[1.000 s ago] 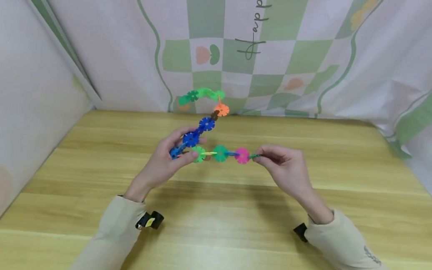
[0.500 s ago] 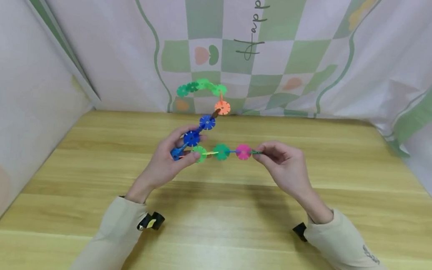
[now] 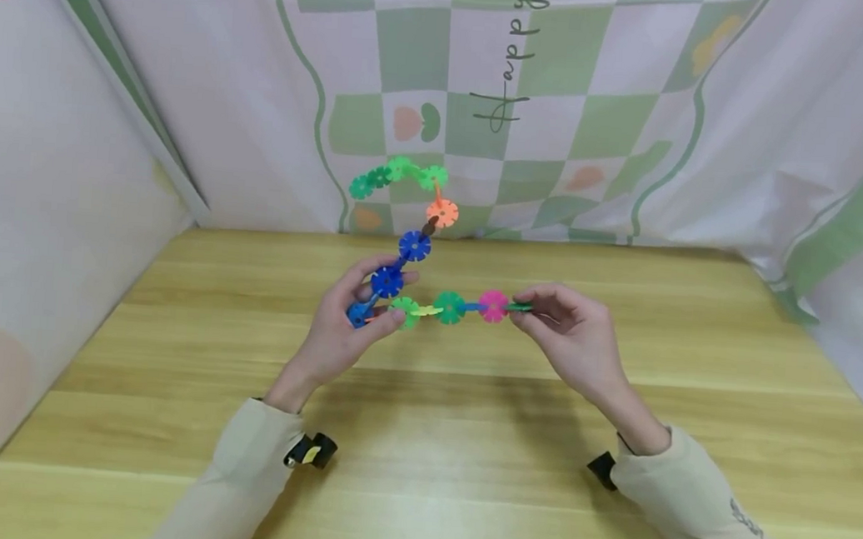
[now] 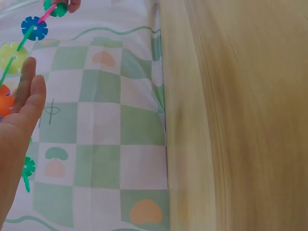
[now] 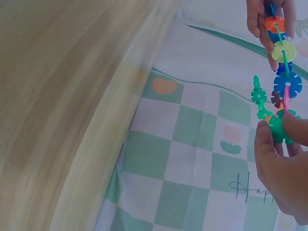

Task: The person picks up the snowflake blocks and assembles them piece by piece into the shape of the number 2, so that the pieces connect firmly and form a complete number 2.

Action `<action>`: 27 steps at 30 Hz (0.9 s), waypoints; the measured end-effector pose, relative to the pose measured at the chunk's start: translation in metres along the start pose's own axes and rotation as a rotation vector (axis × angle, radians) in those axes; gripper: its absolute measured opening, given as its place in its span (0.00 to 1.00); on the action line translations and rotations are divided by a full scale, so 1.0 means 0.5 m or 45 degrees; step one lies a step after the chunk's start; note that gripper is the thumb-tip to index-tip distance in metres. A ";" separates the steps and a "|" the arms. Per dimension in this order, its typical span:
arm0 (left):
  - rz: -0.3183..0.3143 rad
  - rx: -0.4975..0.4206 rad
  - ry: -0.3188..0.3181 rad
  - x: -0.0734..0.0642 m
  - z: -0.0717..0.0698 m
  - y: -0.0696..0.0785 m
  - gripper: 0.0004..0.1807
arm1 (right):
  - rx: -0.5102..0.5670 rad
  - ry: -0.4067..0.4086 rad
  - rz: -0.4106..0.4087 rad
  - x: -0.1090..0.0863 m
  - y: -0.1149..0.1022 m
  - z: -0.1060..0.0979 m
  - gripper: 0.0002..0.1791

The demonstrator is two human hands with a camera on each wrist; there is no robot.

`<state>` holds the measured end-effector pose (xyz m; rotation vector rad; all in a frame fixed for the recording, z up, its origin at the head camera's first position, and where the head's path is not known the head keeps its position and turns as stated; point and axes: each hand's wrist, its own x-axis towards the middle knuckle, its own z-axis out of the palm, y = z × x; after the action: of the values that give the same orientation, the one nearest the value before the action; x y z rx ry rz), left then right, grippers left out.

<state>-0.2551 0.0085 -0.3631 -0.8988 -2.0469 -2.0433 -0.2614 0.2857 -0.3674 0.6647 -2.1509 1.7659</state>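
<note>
A chain of notched plastic snowflake discs is held above the table between both hands. The left hand (image 3: 333, 334) grips its bend, with the thumb against a light green disc (image 3: 406, 316) and a dark blue disc (image 3: 387, 281) by the fingers. From there, one stretch runs right through a green disc (image 3: 450, 307) to a pink disc (image 3: 493, 305). At that end, the right hand (image 3: 580, 338) pinches a green disc (image 5: 277, 129) between thumb and fingers. The other stretch rises past an orange disc (image 3: 443, 213) and curls left to a free green end (image 3: 361, 186).
Beneath the hands lies a wood-grain table (image 3: 417, 469). A green-and-white checked curtain (image 3: 479, 122) hangs along its far edge, with pale cloth (image 3: 95, 129) at the sides. Small black devices (image 3: 313, 451) are strapped at both wrists.
Both hands keep their hold on the chain. Its free green end has swayed a little, and the held part has shifted slightly right. The head view has tilted a little upward.
</note>
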 end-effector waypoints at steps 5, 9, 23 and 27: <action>0.005 -0.022 0.022 -0.002 0.003 -0.002 0.30 | 0.052 -0.051 0.098 0.000 -0.007 -0.001 0.21; 0.032 -0.026 0.042 -0.001 0.007 -0.005 0.30 | 0.152 -0.119 0.330 -0.005 -0.020 0.004 0.38; 0.040 -0.042 -0.034 -0.007 0.037 -0.020 0.29 | 0.755 -0.121 0.549 -0.010 -0.035 0.023 0.18; 0.054 -0.048 -0.034 -0.007 0.044 -0.021 0.31 | 0.782 -0.093 0.544 -0.011 -0.037 0.023 0.16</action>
<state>-0.2500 0.0288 -0.3760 -0.9718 -1.9910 -2.0659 -0.2461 0.2727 -0.3569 0.4086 -1.8788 2.7163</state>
